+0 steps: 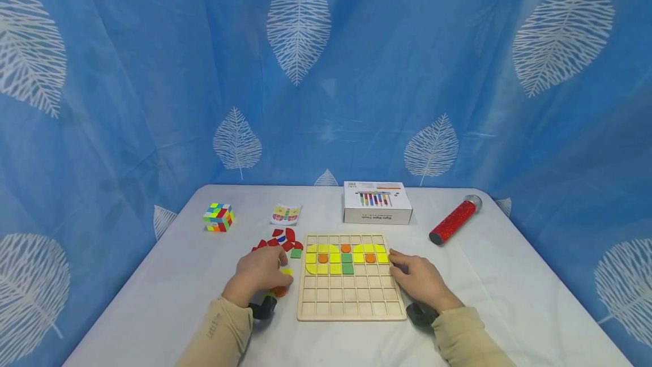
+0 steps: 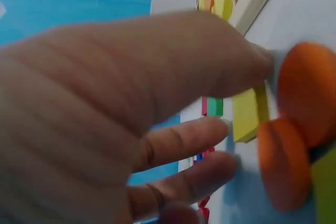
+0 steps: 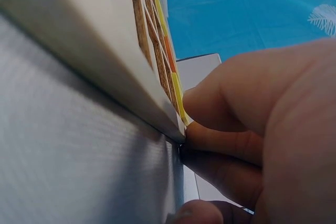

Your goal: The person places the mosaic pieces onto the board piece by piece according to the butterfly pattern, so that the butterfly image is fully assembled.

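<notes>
My left hand (image 1: 262,271) reaches over loose tiles left of the wooden grid board (image 1: 351,318). In the left wrist view its thumb overlaps a yellow tile (image 2: 245,114), with the other fingers spread beside it. Two orange round tiles (image 2: 307,93) lie close to that thumb. My right hand (image 1: 420,282) rests at the board's right edge, fingertips touching it near the yellow tiles (image 3: 178,95). Yellow squares and rounded pieces, orange discs and green squares (image 1: 347,263) fill part of the board's upper rows.
Red tiles (image 1: 289,234) and a green square (image 1: 296,254) lie left of the board. Farther back are a puzzle cube (image 1: 219,217), a pattern card (image 1: 286,214) and a white box (image 1: 378,203). A red glittery tube (image 1: 453,222) lies at right.
</notes>
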`<state>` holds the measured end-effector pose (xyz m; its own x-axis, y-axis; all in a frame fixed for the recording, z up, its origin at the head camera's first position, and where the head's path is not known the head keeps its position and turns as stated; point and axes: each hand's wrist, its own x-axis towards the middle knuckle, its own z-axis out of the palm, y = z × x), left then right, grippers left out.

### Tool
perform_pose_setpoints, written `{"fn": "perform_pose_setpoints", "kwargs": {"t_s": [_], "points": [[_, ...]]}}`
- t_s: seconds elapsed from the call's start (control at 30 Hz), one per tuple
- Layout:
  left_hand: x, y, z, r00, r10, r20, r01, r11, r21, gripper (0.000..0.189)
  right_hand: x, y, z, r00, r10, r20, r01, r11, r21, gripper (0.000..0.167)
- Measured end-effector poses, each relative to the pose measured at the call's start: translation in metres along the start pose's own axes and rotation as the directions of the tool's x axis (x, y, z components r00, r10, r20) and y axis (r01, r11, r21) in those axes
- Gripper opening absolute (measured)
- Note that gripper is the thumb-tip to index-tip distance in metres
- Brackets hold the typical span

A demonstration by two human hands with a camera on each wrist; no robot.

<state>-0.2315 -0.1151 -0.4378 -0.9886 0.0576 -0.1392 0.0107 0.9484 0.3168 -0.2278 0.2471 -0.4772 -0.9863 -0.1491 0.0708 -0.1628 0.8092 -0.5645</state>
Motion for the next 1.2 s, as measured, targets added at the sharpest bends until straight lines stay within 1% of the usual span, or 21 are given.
{"fn": "perform_pose_setpoints", "kwargs": {"t_s": [0.07, 0.13, 0.27, 0.5, 0.8, 1.0, 1.2], "points": [[0.002, -0.002, 0.001, 1.000, -0.003, 0.018, 0.004, 0.999, -0.032, 0.040, 0.000, 0.000, -0.001, 1.000, 0.001, -0.001, -0.001, 1.000, -0.002, 0.041], [0.002, -0.002, 0.002, 1.000, 0.000, 0.019, 0.001, 0.998, -0.061, 0.035, -0.001, 0.000, -0.001, 1.000, -0.001, 0.001, 0.001, 1.000, -0.001, 0.041], [0.001, -0.001, 0.003, 1.000, 0.005, 0.015, -0.004, 0.996, -0.086, 0.030, -0.002, -0.001, -0.001, 1.000, 0.000, 0.006, 0.000, 1.000, -0.001, 0.041], [0.001, 0.001, 0.006, 1.000, -0.009, -0.008, 0.008, 0.993, -0.119, 0.032, -0.001, 0.000, 0.000, 1.000, 0.000, 0.003, 0.000, 1.000, 0.003, 0.041], [0.006, 0.003, 0.012, 0.998, 0.018, -0.058, -0.028, 0.983, -0.179, 0.035, 0.000, 0.002, 0.002, 1.000, 0.004, -0.001, -0.004, 1.000, -0.011, 0.041], [0.007, 0.004, 0.012, 0.996, 0.018, -0.083, -0.033, 0.983, -0.180, 0.031, 0.000, 0.001, 0.002, 1.000, 0.005, 0.001, -0.005, 1.000, -0.024, 0.041], [0.007, 0.005, 0.011, 0.993, 0.029, -0.114, -0.049, 0.984, -0.173, 0.020, 0.000, -0.002, 0.000, 1.000, 0.017, -0.003, -0.017, 1.000, -0.020, 0.039]]}}
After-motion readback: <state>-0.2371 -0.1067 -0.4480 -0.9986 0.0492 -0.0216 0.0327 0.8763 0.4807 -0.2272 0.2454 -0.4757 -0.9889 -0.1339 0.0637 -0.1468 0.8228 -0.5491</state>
